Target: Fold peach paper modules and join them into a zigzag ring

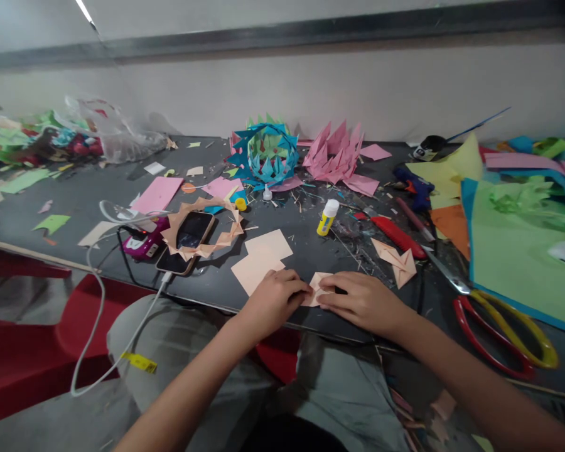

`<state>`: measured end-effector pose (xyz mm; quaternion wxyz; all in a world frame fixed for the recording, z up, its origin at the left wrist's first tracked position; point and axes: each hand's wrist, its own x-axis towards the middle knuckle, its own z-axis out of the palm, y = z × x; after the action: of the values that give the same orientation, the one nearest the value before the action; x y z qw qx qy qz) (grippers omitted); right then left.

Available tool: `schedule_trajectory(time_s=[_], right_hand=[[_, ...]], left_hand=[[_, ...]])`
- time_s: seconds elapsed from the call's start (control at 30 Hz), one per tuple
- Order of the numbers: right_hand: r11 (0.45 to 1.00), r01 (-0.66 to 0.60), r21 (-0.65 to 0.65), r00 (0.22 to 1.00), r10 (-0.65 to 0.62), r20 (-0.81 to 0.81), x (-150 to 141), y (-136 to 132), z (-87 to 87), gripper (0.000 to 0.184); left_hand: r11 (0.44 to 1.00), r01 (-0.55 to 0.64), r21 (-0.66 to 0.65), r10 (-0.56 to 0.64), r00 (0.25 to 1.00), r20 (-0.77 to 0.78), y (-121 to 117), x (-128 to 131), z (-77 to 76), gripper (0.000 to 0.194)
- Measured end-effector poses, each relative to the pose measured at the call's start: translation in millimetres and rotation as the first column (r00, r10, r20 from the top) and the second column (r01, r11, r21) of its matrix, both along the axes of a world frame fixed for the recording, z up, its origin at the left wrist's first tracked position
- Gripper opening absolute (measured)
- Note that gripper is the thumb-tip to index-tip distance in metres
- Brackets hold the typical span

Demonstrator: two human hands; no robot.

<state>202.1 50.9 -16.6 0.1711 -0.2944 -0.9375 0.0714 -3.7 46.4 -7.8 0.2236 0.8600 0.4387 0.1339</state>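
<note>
A small piece of folded peach paper (315, 289) lies at the table's front edge between my two hands. My left hand (275, 300) grips its left side with fingers and thumb drawn together. On the right side, my right hand (365, 300) holds it down with bent fingers and the thumb. Flat peach paper squares (266, 254) overlap just beyond my left hand. Past my right hand sit folded peach pieces (398, 260). A yellow glue stick (328, 217) with a white top stands farther back. To the left, a ring of folded peach paper (235, 229) rests partly over a phone (195, 229).
Large scissors (503, 326) and a red-handled cutter (395, 237) lie at right, near a blue glue gun (417, 188) and green paper sheets (522, 263). Blue (268, 157) and pink (334, 154) spiky paper forms stand behind. A purple power adapter (144, 245) with cables is left.
</note>
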Motion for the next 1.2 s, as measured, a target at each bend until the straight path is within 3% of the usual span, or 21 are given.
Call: schedule_trajectory(time_s=[0.23, 0.5, 0.8, 1.03, 1.2], right_hand=[[0.952, 0.155, -0.264, 0.974, -0.192, -0.119, -10.8, -2.6, 2.9, 0.016], [0.848, 0.299, -0.437, 0.903, -0.399, -0.156, -20.3, 0.2, 1.6, 0.009], [0.854, 0.349, -0.385, 0.897, -0.423, -0.125, -26.7, 0.4, 3.3, 0.013], [0.878, 0.372, -0.303, 0.916, -0.399, -0.032, -28.5, 1.6, 2.2, 0.011], [0.878, 0.38, -0.29, 0.919, -0.394, 0.009, -28.8, 2.3, 3.1, 0.012]], left_hand=[[0.989, 0.124, -0.078, -0.115, 0.986, 0.122, 13.4, -9.4, -2.9, 0.016], [0.985, 0.156, -0.068, -0.138, 0.966, 0.217, 13.8, -12.3, -7.2, 0.018], [0.977, 0.19, 0.096, -0.196, 0.979, 0.061, 7.1, -13.3, -2.9, 0.022], [0.92, 0.265, 0.288, -0.241, 0.963, -0.118, -6.9, -14.1, -1.8, 0.026], [0.913, 0.255, 0.318, -0.237, 0.967, -0.095, -15.8, -22.4, 5.5, 0.023]])
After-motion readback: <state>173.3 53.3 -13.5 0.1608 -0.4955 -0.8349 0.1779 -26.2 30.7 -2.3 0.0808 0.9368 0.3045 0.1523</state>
